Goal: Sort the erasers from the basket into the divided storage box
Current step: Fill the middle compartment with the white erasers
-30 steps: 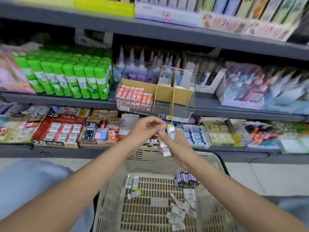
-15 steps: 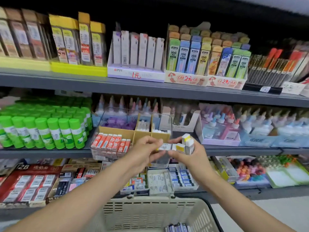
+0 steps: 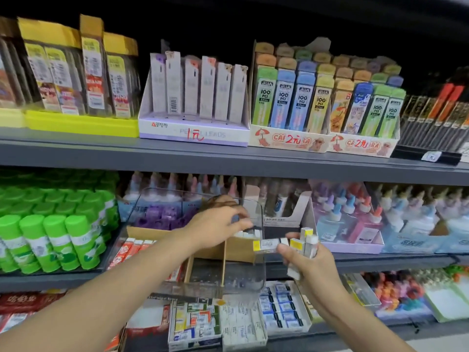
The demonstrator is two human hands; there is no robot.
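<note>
The clear divided storage box (image 3: 193, 252) on the shelf already holds red-sleeved erasers (image 3: 132, 247) at left and white ones (image 3: 247, 234) in the back right section, where the left hand (image 3: 215, 228) pinches one into place; the right hand (image 3: 308, 262) grips several yellow-tipped erasers (image 3: 303, 243) yet to sort; the basket is out of view

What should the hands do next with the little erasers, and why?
Probably the left hand should let go of the eraser it is placing in the storage box's back right compartment, then take the sideways eraser the right hand offers. The right hand holds several more erasers waiting to be sorted.
</note>
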